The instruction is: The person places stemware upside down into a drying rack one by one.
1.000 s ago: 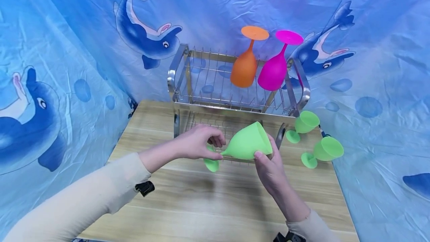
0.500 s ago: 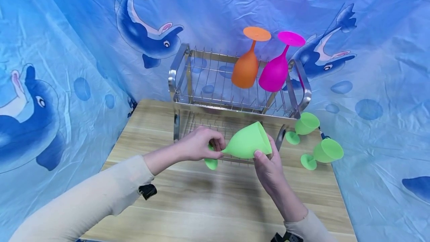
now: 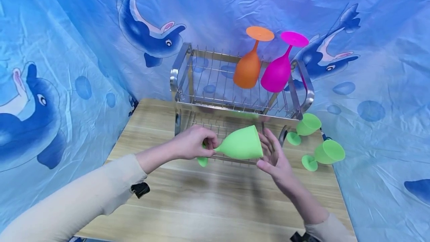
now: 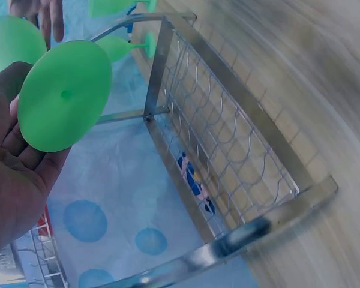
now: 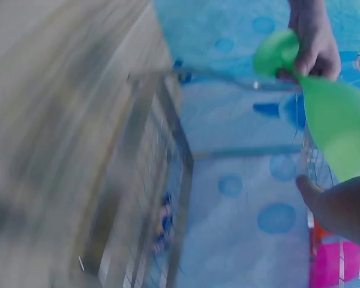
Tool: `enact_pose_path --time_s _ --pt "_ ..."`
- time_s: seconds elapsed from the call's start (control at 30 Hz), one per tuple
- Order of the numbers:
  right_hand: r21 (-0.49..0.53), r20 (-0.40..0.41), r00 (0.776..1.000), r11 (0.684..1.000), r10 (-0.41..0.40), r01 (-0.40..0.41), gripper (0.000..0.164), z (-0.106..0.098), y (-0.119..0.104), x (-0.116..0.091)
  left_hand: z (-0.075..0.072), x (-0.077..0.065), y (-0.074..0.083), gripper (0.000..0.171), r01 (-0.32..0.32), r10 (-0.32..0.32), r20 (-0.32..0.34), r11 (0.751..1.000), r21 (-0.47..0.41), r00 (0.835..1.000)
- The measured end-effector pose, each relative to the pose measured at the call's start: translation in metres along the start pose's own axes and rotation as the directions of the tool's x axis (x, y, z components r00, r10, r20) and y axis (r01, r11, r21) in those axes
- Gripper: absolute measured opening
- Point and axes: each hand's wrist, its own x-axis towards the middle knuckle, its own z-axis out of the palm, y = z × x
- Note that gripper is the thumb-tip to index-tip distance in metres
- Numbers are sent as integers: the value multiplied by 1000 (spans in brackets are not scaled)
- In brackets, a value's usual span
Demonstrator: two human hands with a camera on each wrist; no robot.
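Twisting may tip this light-green, smooth, plastic-looking goblet (image 3: 239,145), because my left hand (image 3: 194,143) pinches only its thin stem (image 3: 218,149), while my right hand (image 3: 279,164) spreads beside its rim (image 3: 259,141).

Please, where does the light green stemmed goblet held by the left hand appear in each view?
Head: goblet lies sideways, slightly right of centre, below the middle.
Left wrist: upper left, its round base facing the camera.
Right wrist: upper right, its bowl cut by the right edge.
Shared landmark: the silver metal wire rack, visible in all three.
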Motion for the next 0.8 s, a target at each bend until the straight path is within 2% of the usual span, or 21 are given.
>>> enact_pose_path --time_s 0.07,0.17,0.27,0.37,0.47,0.53,0.67,0.8 --pt "-116 55 998 993 -2 9 98 -10 -8 2 -3 -1 0 15 4 -4 14 1000 22 1000" --pt "-296 134 991 955 23 17 99 -21 -20 8 -8 -2 0 16 11 -13 34 999 51 999" --pt "-460 195 980 887 49 47 103 -26 -32 16 -10 -3 0 18 17 -21 57 996 82 998" --pt "-600 231 971 795 65 90 105 -28 -40 24 -12 -3 2 19 14 -23 75 993 121 997" --pt "-672 261 962 730 78 123 107 -27 -45 29 -14 -3 5 20 5 -20 92 988 155 996" --pt "-702 267 960 700 90 129 108 -25 -47 31 -15 -3 6 20 -1 -16 100 985 172 995" --pt "-732 256 958 673 129 105 110 -21 -47 32 -17 -4 7 21 -10 -12 111 981 194 994" --pt "-716 262 955 691 136 98 106 -18 -40 32 -18 -4 7 21 -17 -8 117 978 209 993"
